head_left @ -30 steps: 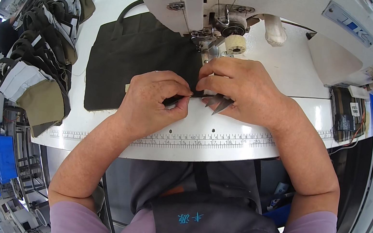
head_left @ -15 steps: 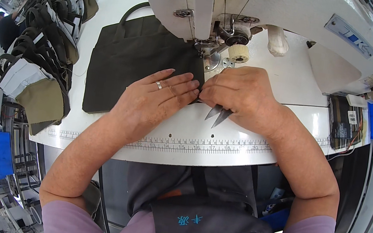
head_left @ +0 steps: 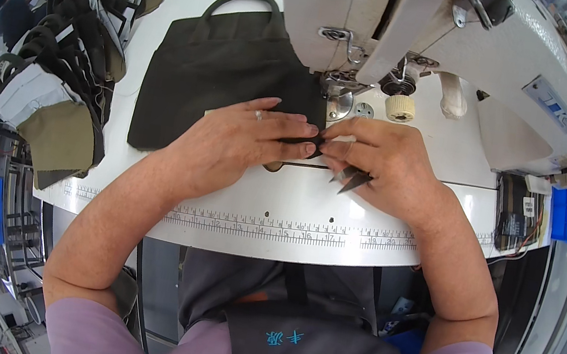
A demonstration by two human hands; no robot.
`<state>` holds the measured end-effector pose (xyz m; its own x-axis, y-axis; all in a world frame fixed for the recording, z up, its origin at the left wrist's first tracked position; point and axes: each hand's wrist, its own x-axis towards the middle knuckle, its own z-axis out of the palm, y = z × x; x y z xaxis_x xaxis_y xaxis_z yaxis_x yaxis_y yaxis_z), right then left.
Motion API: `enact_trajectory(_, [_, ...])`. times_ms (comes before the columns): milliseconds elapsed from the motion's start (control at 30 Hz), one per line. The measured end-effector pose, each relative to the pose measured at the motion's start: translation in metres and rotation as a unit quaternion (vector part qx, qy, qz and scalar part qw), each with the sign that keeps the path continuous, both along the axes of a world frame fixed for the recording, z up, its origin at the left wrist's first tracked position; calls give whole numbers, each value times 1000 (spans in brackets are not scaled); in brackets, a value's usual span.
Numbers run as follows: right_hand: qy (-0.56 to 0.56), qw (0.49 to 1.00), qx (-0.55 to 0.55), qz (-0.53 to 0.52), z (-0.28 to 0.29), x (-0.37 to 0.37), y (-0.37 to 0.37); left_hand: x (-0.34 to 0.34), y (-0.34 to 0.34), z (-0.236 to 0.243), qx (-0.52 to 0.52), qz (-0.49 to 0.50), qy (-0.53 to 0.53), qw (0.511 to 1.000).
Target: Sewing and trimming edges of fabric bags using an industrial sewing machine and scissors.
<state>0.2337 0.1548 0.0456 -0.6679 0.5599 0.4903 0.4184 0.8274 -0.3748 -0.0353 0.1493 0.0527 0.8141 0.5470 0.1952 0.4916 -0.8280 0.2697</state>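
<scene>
Currently a dark fabric strip (head_left: 298, 140) lies crosswise on the white sewing table (head_left: 292, 215), just below the presser foot (head_left: 337, 95), its long axis running left to right. The left hand (head_left: 245, 138) pins it flat with closed fingers; the right hand (head_left: 382, 163) pinches its right end while gripping thread snips (head_left: 351, 179). Both hands meet at it. A dark tote bag (head_left: 217, 78) lies behind, under the left hand.

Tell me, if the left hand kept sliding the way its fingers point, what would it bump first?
Probably the right hand: the left hand points right across the dark bag, fingertips nearly meeting.
</scene>
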Motion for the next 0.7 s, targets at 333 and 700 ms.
enact_trajectory(333, [-174, 970, -7, -168, 2, -4, 4, -1, 47, -10, 48, 22, -30, 998])
enact_trajectory(700, [-168, 969, -7, -179, 2, -4, 2, 4, 52, -10, 61, 68, 2, 996])
